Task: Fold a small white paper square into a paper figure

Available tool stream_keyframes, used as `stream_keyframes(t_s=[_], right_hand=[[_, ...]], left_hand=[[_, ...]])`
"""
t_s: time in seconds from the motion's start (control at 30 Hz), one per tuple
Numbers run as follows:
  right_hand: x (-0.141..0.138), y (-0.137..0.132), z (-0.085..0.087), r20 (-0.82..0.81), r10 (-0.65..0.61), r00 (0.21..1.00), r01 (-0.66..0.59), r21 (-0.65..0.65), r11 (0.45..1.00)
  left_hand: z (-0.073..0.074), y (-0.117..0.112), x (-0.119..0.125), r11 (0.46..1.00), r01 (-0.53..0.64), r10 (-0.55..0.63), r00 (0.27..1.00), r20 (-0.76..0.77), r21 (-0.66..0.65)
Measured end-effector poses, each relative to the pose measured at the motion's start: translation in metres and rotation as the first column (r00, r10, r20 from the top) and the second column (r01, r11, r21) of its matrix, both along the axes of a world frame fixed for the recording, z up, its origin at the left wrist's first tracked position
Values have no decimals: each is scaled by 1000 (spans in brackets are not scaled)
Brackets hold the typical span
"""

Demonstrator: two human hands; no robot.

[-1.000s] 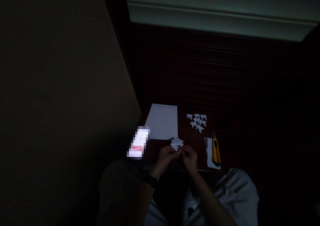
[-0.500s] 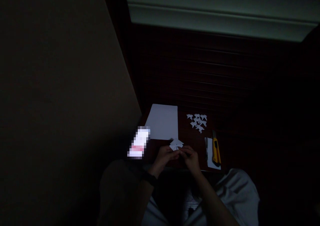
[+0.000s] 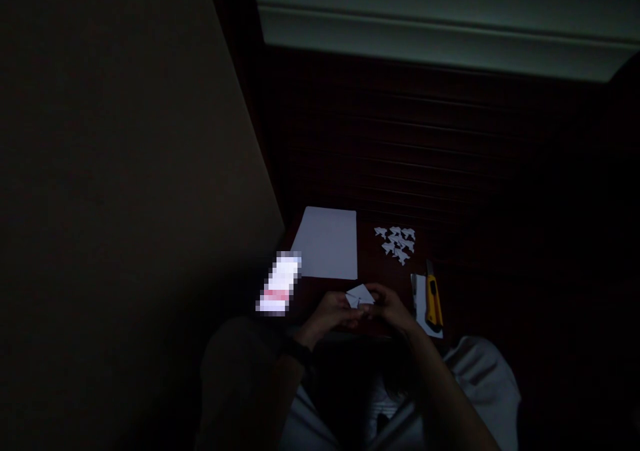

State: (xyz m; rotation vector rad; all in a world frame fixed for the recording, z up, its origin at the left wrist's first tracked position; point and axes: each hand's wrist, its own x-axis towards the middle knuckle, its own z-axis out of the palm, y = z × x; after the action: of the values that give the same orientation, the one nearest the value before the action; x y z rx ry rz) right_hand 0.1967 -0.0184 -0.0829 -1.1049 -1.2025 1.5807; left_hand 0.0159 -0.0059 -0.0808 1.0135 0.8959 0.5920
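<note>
Where the fingers meet: the left hand (image 3: 333, 311) and the right hand (image 3: 395, 308) pinch a small folded paper piece (image 3: 360, 296) between their tips. The fingers are drawn close around it, one hand at each side.
Paper piece: white and pointed, with creases showing. It is held just over the near edge of the dark wooden table (image 3: 380, 271), probably lifted so both hands can reach its flaps.
Left wrist: a dark watch (image 3: 300, 352); its face cannot be read.
Phone: a lit phone screen (image 3: 280, 283) lies just left of the hands, angled toward the person, likely so it can be glanced at. Its content is blurred out.
Blank sheet: a white sheet (image 3: 327, 243) lies flat beyond the hands, apart from the paper piece.
Small shapes: a cluster of small folded paper shapes (image 3: 397, 241) sits toward the far right of the table, well apart from the hands, seemingly set out of the way.
Knife: a yellow utility knife (image 3: 433, 300) rests on a paper strip (image 3: 419, 304) just beside the right hand, within easy reach.
Writing: none is legible anywhere, and no brand shows on the knife; the room is very dim.
</note>
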Motion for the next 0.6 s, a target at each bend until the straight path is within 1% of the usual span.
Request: stream_keyframes(t_s=[0.1, 0.2, 0.33, 0.43, 0.6], right_hand=[[2, 3, -2, 15, 80, 997, -79, -60, 995], [2, 6, -6, 19, 122, 992, -120, -93, 988], [1, 7, -8, 54, 114, 992, -106, -124, 987], [0, 8, -7, 84, 110, 990, -97, -140, 985], [1, 9, -1, 101, 131, 986, -115, -151, 982]], left_hand=[[-1, 0, 1, 1000, 9, -9, 1000, -11, 0], [-3, 1, 1, 1000, 8, -8, 1000, -7, -17], [-7, 1, 1, 1000, 5, -5, 1000, -2, 2], [-9, 1, 1, 1000, 2, -1, 1000, -2, 8], [-5, 1, 1, 1000, 15, -15, 1000, -2, -18]])
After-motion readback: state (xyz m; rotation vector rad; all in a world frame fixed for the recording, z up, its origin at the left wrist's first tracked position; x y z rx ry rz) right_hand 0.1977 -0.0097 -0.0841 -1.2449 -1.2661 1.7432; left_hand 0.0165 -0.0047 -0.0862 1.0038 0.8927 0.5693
